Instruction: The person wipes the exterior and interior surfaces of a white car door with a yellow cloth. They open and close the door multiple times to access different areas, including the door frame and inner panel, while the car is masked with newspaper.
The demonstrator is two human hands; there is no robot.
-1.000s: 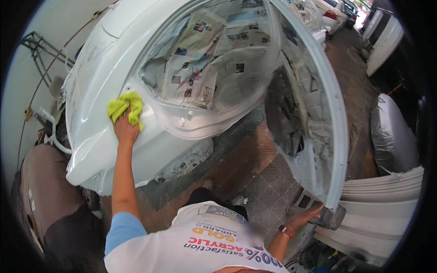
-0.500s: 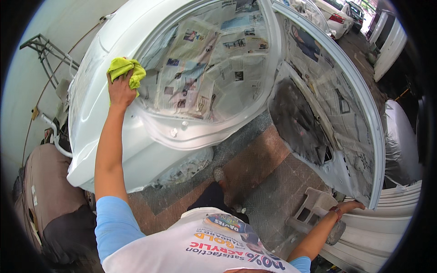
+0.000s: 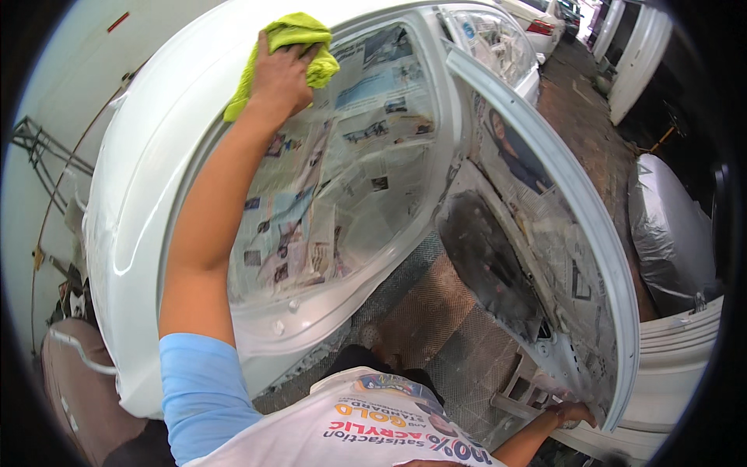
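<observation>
My left hand (image 3: 282, 84) presses a crumpled lime-green cloth (image 3: 296, 33) against the white car body (image 3: 148, 179), along the roof edge above the door opening. Newspaper under clear plastic film (image 3: 342, 187) masks that opening. At the lower right, my right hand (image 3: 572, 415) grips the bottom corner of the open car door (image 3: 627, 342); its fingertips are partly hidden at the edge. Newspaper and film cover the door's inner side too, around a dark grey panel (image 3: 490, 257).
Behind the right hand is a grey plastic stool (image 3: 510, 401), partly hidden. A silver-wrapped object (image 3: 671, 226) stands at the right above pale ribbed panels (image 3: 685, 350). A brown covered seat (image 3: 82, 373) is at the lower left, and a white car (image 3: 537, 19) is parked farther back.
My left hand has slid the cloth up and to the right along the roof edge. My right hand and the door's bottom corner sit lower in view, as the view has shifted.
</observation>
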